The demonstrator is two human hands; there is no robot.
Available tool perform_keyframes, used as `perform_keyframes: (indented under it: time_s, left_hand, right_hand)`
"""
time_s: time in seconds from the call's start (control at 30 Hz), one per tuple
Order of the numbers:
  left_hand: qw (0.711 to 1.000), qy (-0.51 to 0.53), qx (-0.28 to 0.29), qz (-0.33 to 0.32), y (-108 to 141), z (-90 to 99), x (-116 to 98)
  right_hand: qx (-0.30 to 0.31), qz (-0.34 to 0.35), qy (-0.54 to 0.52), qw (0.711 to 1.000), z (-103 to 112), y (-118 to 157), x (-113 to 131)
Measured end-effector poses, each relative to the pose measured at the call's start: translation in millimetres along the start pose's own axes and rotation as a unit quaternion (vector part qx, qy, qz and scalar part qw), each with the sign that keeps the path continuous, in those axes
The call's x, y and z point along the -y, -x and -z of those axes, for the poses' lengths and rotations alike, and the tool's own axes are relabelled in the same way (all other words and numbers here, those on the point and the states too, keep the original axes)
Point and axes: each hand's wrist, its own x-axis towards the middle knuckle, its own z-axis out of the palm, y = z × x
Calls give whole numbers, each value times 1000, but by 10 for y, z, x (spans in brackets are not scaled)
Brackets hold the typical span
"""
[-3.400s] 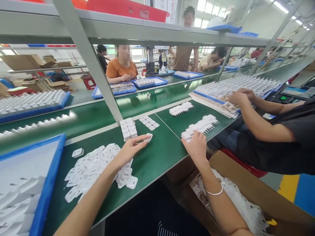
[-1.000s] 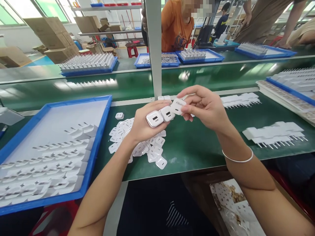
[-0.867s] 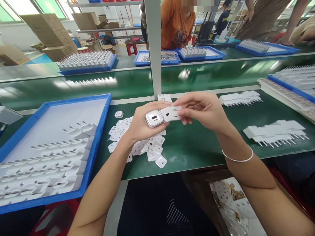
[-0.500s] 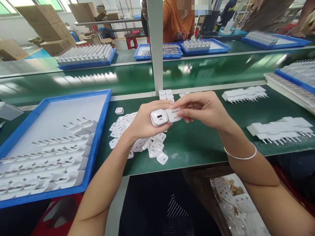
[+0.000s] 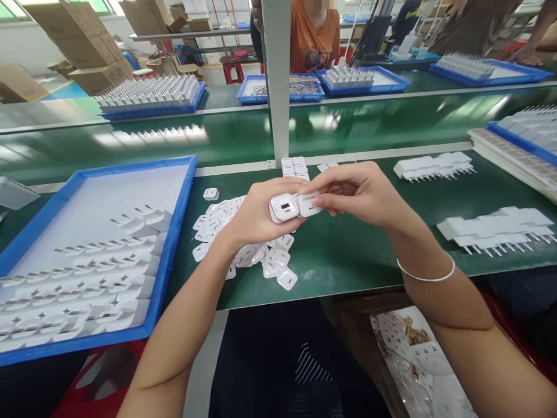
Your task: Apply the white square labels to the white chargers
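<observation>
Here, the left hand [image 5: 255, 215] grips two chargers [image 5: 284, 208], the right hand [image 5: 365, 194] one faceplate [image 5: 307, 205].

- We see glossy white plastic on the rounded-square charger block [image 5: 282, 207].
- We find the flat green work surface [image 5: 343, 261] smooth, faintly shiny.
- We see shiny metal on the thin straight prongs [image 5: 488, 251].
- We see matt brown cardboard on the stacked boxes [image 5: 72, 35].

white charger [image 5: 284, 207], dark port facing out, sat right beside a second charger [image 5: 297, 201], faced by a lettered white cover [image 5: 308, 204]!
</observation>
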Motion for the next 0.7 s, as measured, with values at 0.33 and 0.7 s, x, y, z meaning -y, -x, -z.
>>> perform_keyframes:
  time_s: [0.33,0.7]
  left_hand:
    - [989,-99,1,-112,14,10,155]
    - [987,-120,16,-107,17,-43,175]
  right_hand:
    - [26,-50,-15,998,33,-9,27]
    - [17,-130,-20,991,3,-6,-49]
